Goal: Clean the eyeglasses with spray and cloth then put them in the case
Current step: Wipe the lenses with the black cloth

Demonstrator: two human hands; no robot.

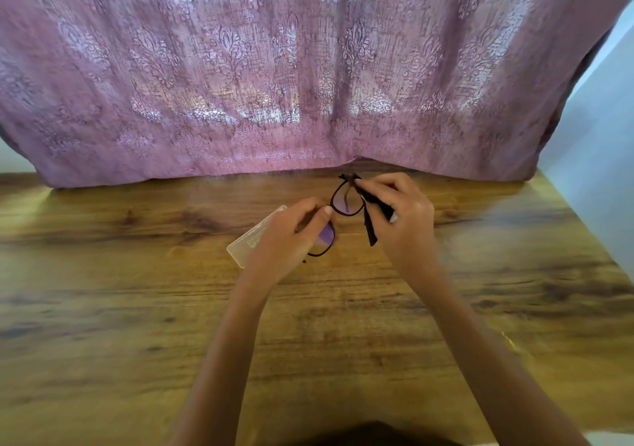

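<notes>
At frame centre beside the clear case (254,239): gripping the eyeglasses (347,206) in the left hand (291,238), pinching a dark cloth (372,220) on the upper rim with the right hand (406,217); best rubbed lightly.

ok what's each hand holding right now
Left hand: grips the eyeglasses.
Right hand: pinches the dark cloth over their far corner.

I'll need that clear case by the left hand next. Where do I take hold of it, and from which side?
Probably pinch the case across its two long edges near the exposed lower-left end, coming from the left and above. It lies flat and slantwise on the table, and the left hand, which holds the eyeglasses, hides much of its right side.
</notes>
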